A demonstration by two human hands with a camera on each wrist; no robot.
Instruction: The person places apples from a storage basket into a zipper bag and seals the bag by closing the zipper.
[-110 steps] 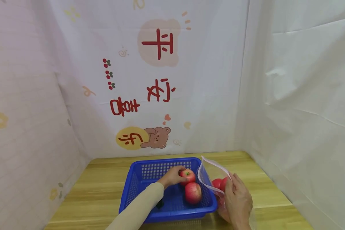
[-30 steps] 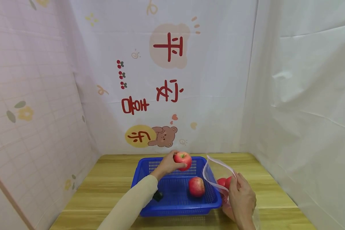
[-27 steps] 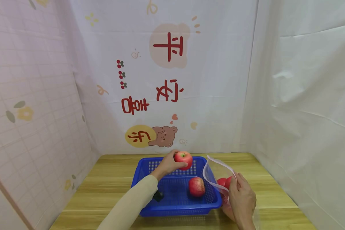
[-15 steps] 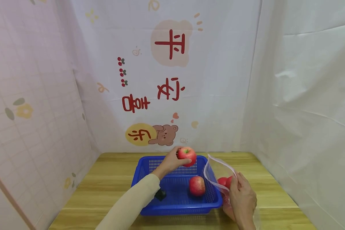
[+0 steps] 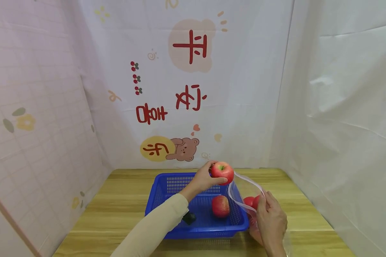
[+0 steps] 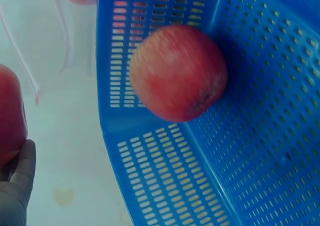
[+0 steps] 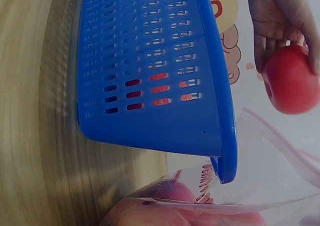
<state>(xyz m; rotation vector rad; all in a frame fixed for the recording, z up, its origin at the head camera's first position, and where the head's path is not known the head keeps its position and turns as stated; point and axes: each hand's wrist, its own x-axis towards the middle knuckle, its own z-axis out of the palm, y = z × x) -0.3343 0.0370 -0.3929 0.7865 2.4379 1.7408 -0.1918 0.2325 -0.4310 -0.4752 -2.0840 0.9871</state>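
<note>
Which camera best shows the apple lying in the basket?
The left wrist view: the apple appears largest and whole there. The head view shows it whole but smaller; the right wrist view, only red patches through the slotted basket.

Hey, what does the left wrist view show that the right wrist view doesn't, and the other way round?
Only the left wrist view looks into the basket, so the loose apple inside is in plain sight; the right wrist view gives just red glimpses through the slots.
Only the right wrist view shows the bear print and a broad stretch of tabletop.
Both show the basket, the left hand with the held apple, and part of the bag.
</note>
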